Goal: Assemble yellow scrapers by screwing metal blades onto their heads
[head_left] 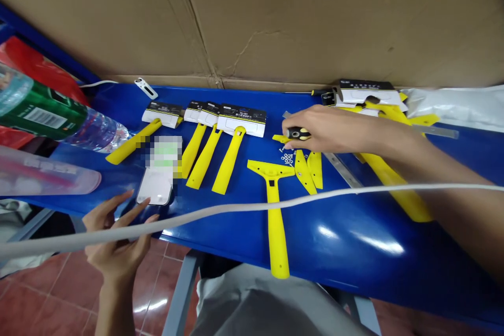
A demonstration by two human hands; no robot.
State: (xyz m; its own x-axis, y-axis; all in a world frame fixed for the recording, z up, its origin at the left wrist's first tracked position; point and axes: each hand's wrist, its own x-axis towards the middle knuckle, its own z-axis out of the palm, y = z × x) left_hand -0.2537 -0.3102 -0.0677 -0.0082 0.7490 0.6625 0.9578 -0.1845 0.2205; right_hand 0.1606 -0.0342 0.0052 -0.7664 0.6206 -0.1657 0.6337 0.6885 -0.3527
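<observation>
"Fingers of the right hand are curled up tight, but around what?"

"Around a short black-and-yellow handle, right of the middle of the frame. It looks like a screwdriver, but I can't see its tip."

"What about the left hand?"

"That one is at the lower left. Its fingers are spread wide, and I see nothing held in them. One fingertip is at the bottom end of the phone. I can't tell if it is pressing."

"Is the handle heavy?"

"Light, I think, and hard. The fat round part is the best place to hold, with the fingers wrapped all the way around."

"And the phone?"

"It looks flat and smooth, so it may be slippery, and it could crack. I'd hold it by the two long sides."

"See the yellow T-shaped piece, low and just right of the middle?"

"Yes, on the blue table. It looks like plastic, so light and stiff. I'd grab its long leg."

"And those tiny metal bits just below the right hand?"

"Pinch them one at a time, with two fingertips, because they could roll away"
</observation>
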